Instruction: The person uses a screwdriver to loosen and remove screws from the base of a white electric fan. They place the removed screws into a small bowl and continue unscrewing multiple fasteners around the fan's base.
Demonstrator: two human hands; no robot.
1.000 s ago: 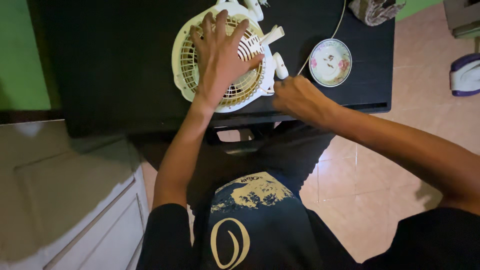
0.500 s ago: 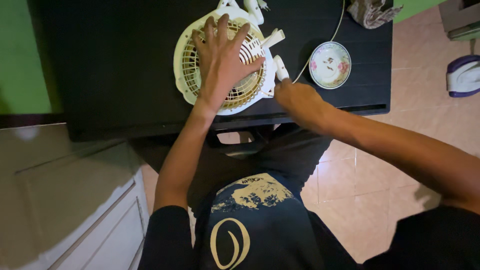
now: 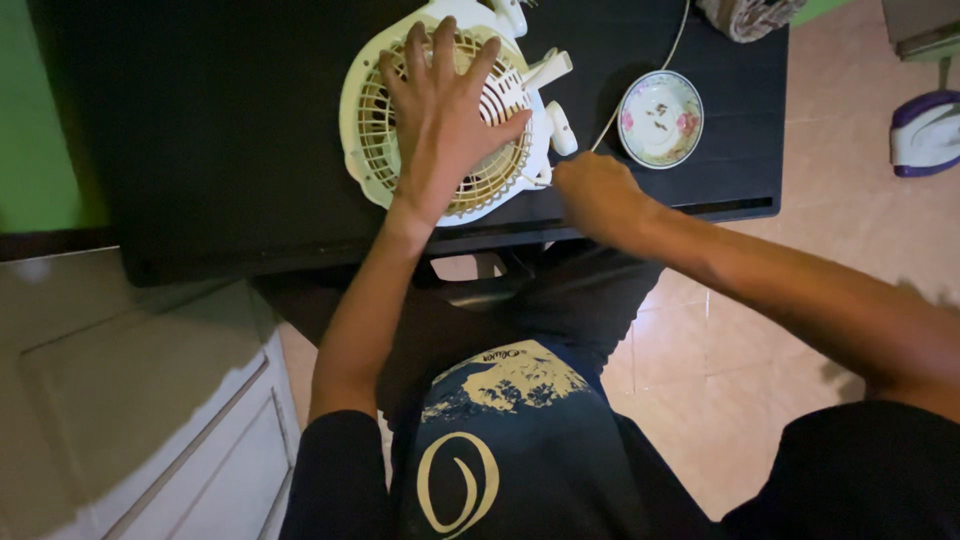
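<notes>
A small white fan lies face up on a black table. My left hand presses flat on its round grille, fingers spread. My right hand is closed at the fan's lower right rim, pinching a thin metal tool whose tip touches the fan housing. Most of the tool is hidden in my fist. White knob-like parts of the fan stick out just above my right hand.
A small flowered dish with a few tiny dark pieces sits on the table right of the fan, and a thin cord runs past it. There is a woven object at the table's back corner, a white cabinet at lower left, and a purple-and-white item on the tiled floor.
Hardly anything moved. My left hand stays flat on the grille, and my right hand has only shifted slightly at the fan's rim.
</notes>
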